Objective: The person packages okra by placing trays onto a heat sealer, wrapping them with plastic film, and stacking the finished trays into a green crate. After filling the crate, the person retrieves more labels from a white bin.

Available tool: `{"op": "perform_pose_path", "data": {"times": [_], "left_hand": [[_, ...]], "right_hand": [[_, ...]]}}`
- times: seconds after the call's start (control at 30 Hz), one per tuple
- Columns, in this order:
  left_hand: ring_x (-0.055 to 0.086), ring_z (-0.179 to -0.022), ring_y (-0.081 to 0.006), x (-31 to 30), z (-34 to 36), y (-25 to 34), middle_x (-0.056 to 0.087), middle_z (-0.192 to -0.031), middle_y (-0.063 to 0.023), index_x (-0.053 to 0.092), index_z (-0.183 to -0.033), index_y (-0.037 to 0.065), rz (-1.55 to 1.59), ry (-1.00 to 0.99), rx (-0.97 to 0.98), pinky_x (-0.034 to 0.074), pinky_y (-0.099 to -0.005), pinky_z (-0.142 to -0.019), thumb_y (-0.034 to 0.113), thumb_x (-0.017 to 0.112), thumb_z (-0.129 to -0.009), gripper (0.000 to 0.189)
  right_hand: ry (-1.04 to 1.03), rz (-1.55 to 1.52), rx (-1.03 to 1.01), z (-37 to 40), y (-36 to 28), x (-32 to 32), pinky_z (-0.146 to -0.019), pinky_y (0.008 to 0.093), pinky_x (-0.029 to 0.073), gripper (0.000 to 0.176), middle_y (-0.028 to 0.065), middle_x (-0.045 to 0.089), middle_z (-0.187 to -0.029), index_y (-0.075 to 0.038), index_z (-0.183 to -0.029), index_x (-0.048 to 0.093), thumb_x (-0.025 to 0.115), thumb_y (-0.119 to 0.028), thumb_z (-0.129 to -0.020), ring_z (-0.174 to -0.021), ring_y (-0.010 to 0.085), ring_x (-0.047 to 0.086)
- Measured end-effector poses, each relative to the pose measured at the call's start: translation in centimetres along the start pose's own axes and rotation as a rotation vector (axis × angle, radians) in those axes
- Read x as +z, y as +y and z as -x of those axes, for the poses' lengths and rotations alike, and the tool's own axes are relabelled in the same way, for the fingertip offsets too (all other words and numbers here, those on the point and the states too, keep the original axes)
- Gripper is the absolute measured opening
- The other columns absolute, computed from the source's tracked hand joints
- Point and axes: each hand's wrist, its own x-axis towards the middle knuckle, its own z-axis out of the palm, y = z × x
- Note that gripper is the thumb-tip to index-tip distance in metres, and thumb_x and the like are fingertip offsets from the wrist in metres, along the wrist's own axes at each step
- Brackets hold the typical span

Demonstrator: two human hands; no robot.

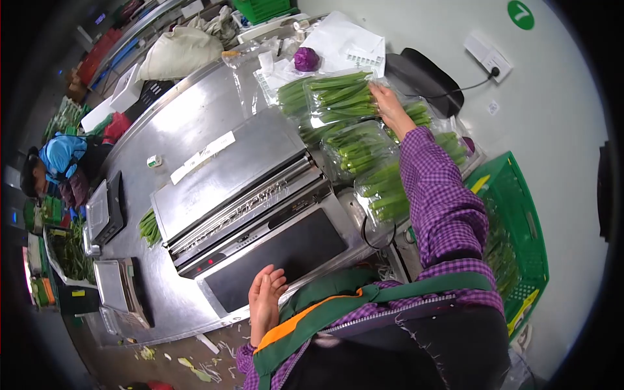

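While my left hand (266,299) rests open lower centre, my right hand (390,107) grips the upper-centre okra tray (338,97): probably light, slippery film, hold its rim.

A long steel table (188,123) is gleaming under bright, even light. A pale wall (565,143) is running along the right, carrying a white socket (486,55) and a round green sign (520,14). Leaf scraps (195,372) are lying on the grey floor (110,361).
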Motion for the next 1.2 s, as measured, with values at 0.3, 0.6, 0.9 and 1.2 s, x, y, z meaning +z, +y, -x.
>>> {"op": "perform_pose_path", "data": {"times": [0.3, 0.6, 0.9, 1.2], "left_hand": [[0.059, -0.088, -0.0128, 1.2, -0.4, -0.4, 0.061, -0.103, -0.0099, 0.051, -0.116, 0.003, 0.007, 0.196, -0.020, 0.049, -0.0266, -0.077, 0.018, 0.050, -0.094, 0.027], [0.058, -0.089, -0.0133, 0.4, -2.3, 0.4, 0.060, -0.106, -0.0093, 0.050, -0.117, 0.001, -0.084, 0.158, -0.062, 0.049, -0.0268, -0.079, 0.016, 0.053, -0.091, 0.030], [0.058, -0.080, -0.0092, -9.0, -3.6, 8.5, 0.063, -0.092, -0.0053, 0.058, -0.106, 0.002, -0.004, 0.391, 0.416, 0.049, -0.0242, -0.070, 0.013, 0.056, -0.090, 0.021], [0.052, -0.091, -0.0144, -26.6, -6.8, 13.9, 0.058, -0.099, -0.0081, 0.053, -0.113, 0.000, 0.084, 0.658, 0.507, 0.047, -0.0295, -0.076, 0.019, 0.055, -0.090, 0.029]], "right_hand": [[-0.040, 0.251, 0.361, -5.4, 6.0, 1.7, -0.097, 0.0392, 0.032, 0.058, 0.0132, 0.048, -0.129, -0.001, -0.130, 0.043, 0.054, -0.040, -0.089, -0.123, 0.0235, 0.039], [0.170, 1.271, -0.369, -2.9, 5.6, 2.7, -0.081, 0.0412, 0.045, 0.037, 0.0212, 0.062, -0.097, -0.002, -0.106, 0.061, 0.061, -0.028, -0.079, -0.092, 0.0360, 0.058], [0.100, 0.508, -0.121, 7.7, 1.4, 7.5, -0.062, 0.0190, 0.043, 0.028, 0.0016, 0.060, -0.089, 0.000, -0.112, 0.057, 0.053, -0.018, -0.092, -0.074, 0.0067, 0.054], [-0.052, 0.388, -0.062, 24.7, 1.6, 26.0, -0.055, 0.0201, 0.044, 0.019, 0.0053, 0.059, -0.080, 0.001, -0.104, 0.057, 0.047, -0.012, -0.093, -0.062, 0.0077, 0.053]]}}
